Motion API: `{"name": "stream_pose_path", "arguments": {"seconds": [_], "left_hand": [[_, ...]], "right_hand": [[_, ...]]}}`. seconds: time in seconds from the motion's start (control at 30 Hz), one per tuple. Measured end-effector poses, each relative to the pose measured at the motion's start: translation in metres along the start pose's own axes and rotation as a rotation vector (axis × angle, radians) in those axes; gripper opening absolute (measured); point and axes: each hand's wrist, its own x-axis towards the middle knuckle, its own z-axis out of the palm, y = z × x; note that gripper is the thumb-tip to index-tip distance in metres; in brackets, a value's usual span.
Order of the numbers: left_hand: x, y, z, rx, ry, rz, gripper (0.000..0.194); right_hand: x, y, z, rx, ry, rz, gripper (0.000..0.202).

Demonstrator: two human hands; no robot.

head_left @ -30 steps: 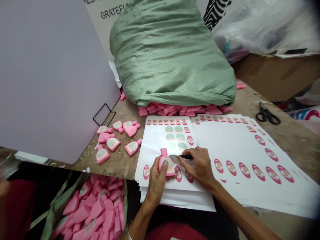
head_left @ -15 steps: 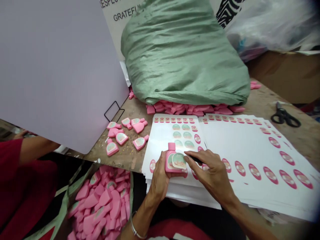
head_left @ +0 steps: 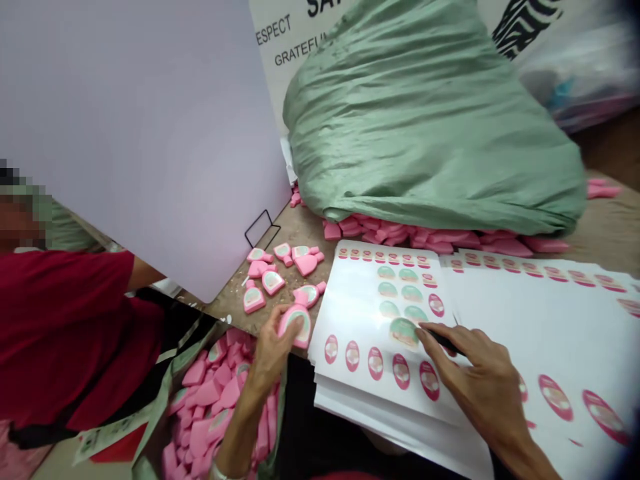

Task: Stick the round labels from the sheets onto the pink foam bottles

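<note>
The left hand (head_left: 270, 348) grasps a pink, flat, bottle-shaped piece (head_left: 304, 325) labelled in pale green, its thumb pressed across the front. Off to that hand's right, the right hand (head_left: 477, 377) pinches a slim black tool (head_left: 443, 339) — its tip hidden by the fingers — with a domed pale-green sticker (head_left: 403, 331) at the fingertips, above a white sticker sheet (head_left: 345, 313) printed with pink ovals. Just beyond the left hand, a group of labelled pink pieces (head_left: 273, 283) lies on a worn brown tabletop (head_left: 600, 227). Below that hand, partly behind its forearm, is an open green sack (head_left: 159, 415) of similar pieces. Beyond both hands, a bulging green cloth bundle (head_left: 430, 127) rests over more pink pieces (head_left: 425, 237). Far left of the left hand — a co-worker in a red top (head_left: 75, 320), beside a pale grey panel (head_left: 140, 133).
</note>
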Motion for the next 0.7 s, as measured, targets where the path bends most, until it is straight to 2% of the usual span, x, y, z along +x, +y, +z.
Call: {"name": "stream_pose_path", "arguments": {"seconds": [0.1,0.17,0.3,0.4,0.47,0.53,0.63,0.7], "left_hand": [[0.011,-0.002,-0.041,0.19,0.084,0.034,0.037],[0.022,-0.006,-0.052,0.269,0.114,0.094,0.037],[0.059,-0.016,-0.051,0.461,0.102,0.295,0.036],[0.09,-0.013,-0.044,0.528,0.125,0.41,0.039],[0.11,-0.004,-0.035,0.565,0.114,0.486,0.034],[0.131,0.008,-0.018,0.595,0.057,0.547,0.028],[0.162,0.025,0.026,0.644,-0.061,0.576,0.019],[0.184,0.032,0.061,0.68,-0.078,0.544,0.015]], "right_hand": [[-0.002,0.007,0.009,0.022,-0.031,0.032,0.029],[-0.003,0.008,0.014,0.053,-0.05,0.059,0.031],[0.0,0.01,0.021,0.12,-0.087,0.18,0.036],[0.006,0.012,0.023,0.209,-0.113,0.39,0.039],[0.012,0.014,0.023,0.271,-0.127,0.524,0.041],[0.017,0.014,0.024,0.313,-0.143,0.594,0.042],[0.021,0.014,0.029,0.33,-0.164,0.611,0.043],[0.021,0.016,0.034,0.313,-0.153,0.621,0.043]]}}
